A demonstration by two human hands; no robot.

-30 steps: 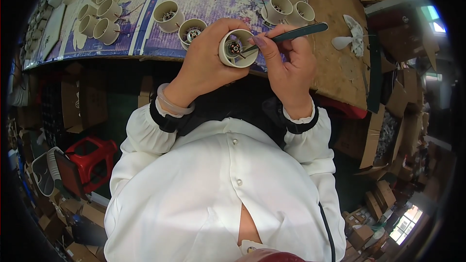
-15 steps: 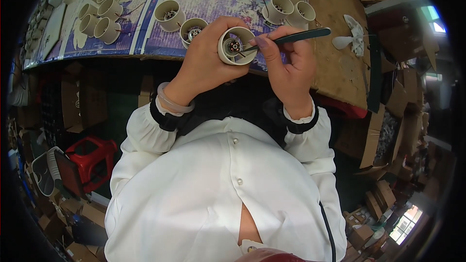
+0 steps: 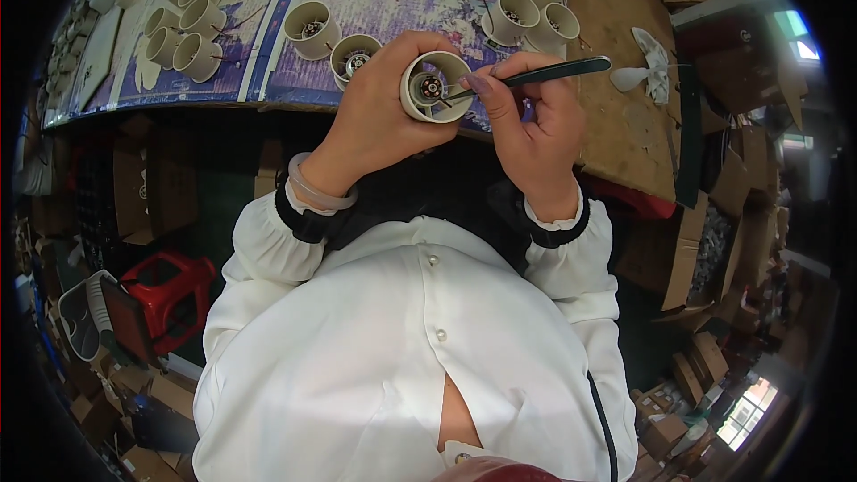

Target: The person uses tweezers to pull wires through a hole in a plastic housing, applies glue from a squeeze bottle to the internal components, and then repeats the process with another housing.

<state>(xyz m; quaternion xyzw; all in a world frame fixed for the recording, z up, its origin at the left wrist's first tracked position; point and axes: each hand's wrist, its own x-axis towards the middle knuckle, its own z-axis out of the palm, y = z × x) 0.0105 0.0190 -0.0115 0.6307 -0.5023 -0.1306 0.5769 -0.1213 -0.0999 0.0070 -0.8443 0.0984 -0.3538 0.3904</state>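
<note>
My left hand (image 3: 384,107) is wrapped round a white cup-shaped housing (image 3: 410,111), holding it tilted with its open mouth toward me. Inside sits a small round motor-like part (image 3: 430,87), dark with a ring of coppery dots. My right hand (image 3: 536,120) pinches dark tweezers (image 3: 562,70) between thumb and fingers. Their tips reach over the rim into the housing, close beside the round part; whether they grip anything is too small to tell. Just left of the held housing, another white housing (image 3: 353,61) with a metal-looking part inside stands on the table, partly behind my left hand.
Several similar housings with thin dark red wires, such as one white housing (image 3: 312,29), stand on the purple-and-white covered table (image 3: 268,80). A crumpled white cloth (image 3: 656,62) lies on the brown board at the right. A red stool (image 3: 170,299) and cardboard boxes (image 3: 687,250) stand around below.
My right hand and the tweezers have shifted very slightly right and down, with the tweezers lying a bit flatter. The left hand and the housing have barely moved.
</note>
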